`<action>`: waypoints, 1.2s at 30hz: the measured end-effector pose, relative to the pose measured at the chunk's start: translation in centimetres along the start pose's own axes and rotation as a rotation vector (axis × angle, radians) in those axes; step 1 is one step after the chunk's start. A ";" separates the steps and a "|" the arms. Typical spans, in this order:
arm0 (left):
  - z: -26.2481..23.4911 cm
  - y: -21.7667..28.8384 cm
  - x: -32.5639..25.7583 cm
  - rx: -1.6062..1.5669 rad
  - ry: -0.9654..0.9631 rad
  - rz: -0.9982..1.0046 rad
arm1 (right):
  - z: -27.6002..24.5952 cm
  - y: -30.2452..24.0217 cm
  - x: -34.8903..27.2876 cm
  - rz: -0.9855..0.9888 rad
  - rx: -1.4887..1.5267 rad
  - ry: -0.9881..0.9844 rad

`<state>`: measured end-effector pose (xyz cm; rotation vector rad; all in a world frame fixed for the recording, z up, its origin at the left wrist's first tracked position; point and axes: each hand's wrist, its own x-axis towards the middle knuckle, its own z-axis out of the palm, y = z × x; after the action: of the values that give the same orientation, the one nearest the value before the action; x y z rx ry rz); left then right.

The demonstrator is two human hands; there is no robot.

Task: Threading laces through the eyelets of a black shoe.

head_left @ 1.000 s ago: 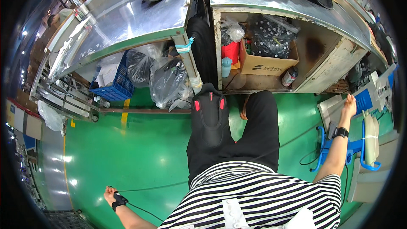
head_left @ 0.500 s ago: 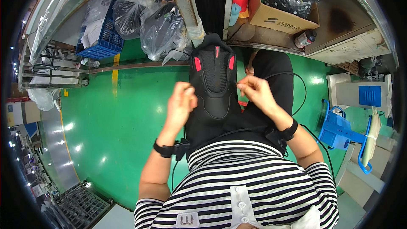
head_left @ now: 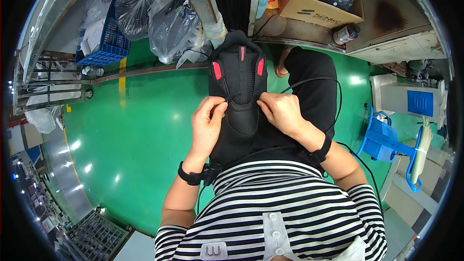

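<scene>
A black shoe [head_left: 242, 118] with red patches at its collar and a red tab on its tongue rests on my lap, toe toward me. Its sole is out of sight. My left hand [head_left: 208, 118] is closed in a pinch at the left edge, by the lower end of the mesh tongue [head_left: 241, 79]. Opposite it, my right hand [head_left: 280, 111] pinches at the right edge. Whatever lies between the fingertips of either hand is too small and dark to make out. Both hands touch or nearly touch the shoe.
Beyond the shoe stands a metal bench leg [head_left: 207, 7]. To its left are clear plastic bags [head_left: 169, 31] and a blue crate [head_left: 104, 48]; to its right, a cardboard box [head_left: 314, 12] and a bottle [head_left: 346, 34] on a shelf. A black cable [head_left: 340, 92] loops past my right knee.
Both hands have come inward, from beside the shoe to its two edges at the base of the tongue. The view has shifted slightly.
</scene>
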<state>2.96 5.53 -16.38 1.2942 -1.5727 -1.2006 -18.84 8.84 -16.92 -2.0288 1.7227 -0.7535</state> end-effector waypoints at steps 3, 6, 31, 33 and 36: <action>-0.8 0.4 -0.1 -0.091 0.010 -0.198 | -0.3 0.0 1.4 0.128 0.085 -0.130; -0.7 0.6 0.3 -0.060 -0.029 -0.221 | -0.2 0.3 2.3 0.401 0.411 -0.304; -0.5 3.3 4.3 0.330 -0.457 -0.577 | -3.1 1.4 2.3 -0.274 -0.117 0.000; -0.5 3.7 3.9 0.710 -0.498 -0.163 | -3.3 1.6 3.2 -0.517 -0.255 -0.023; -0.9 4.7 4.0 1.160 -0.505 0.603 | -2.9 1.7 5.0 -0.612 -0.287 -0.178</action>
<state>1.80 1.65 -11.66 0.9679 -2.9710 -0.1354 -21.45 3.79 -14.85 -2.7760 1.1594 -0.4834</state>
